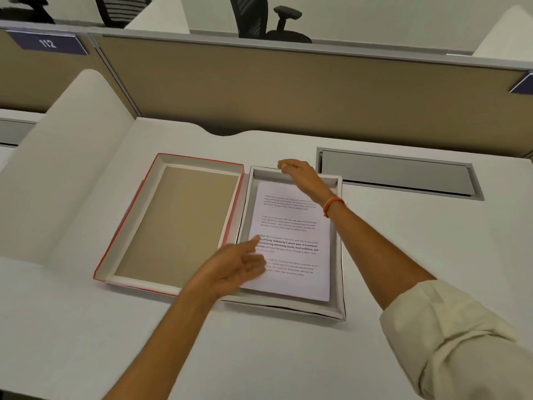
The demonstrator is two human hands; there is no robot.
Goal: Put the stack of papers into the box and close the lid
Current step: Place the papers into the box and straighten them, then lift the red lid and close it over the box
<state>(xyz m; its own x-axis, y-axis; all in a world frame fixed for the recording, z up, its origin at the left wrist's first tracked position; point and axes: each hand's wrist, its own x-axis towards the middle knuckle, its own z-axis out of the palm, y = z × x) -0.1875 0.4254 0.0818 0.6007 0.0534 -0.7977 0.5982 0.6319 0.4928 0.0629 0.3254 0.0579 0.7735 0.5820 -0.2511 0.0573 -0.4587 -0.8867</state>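
The stack of printed papers lies inside the shallow white box on the desk. Beside it on the left rests the red-edged lid, inside up, brown within. My left hand hovers, blurred, with spread fingers over the box's near left edge and the papers' left side, holding nothing. My right hand reaches over the box's far rim, fingers curled at that rim; whether it grips the rim is unclear.
A grey cable hatch is set into the white desk at the right. A beige partition stands behind, a white side divider on the left. Office chairs stand beyond the partition.
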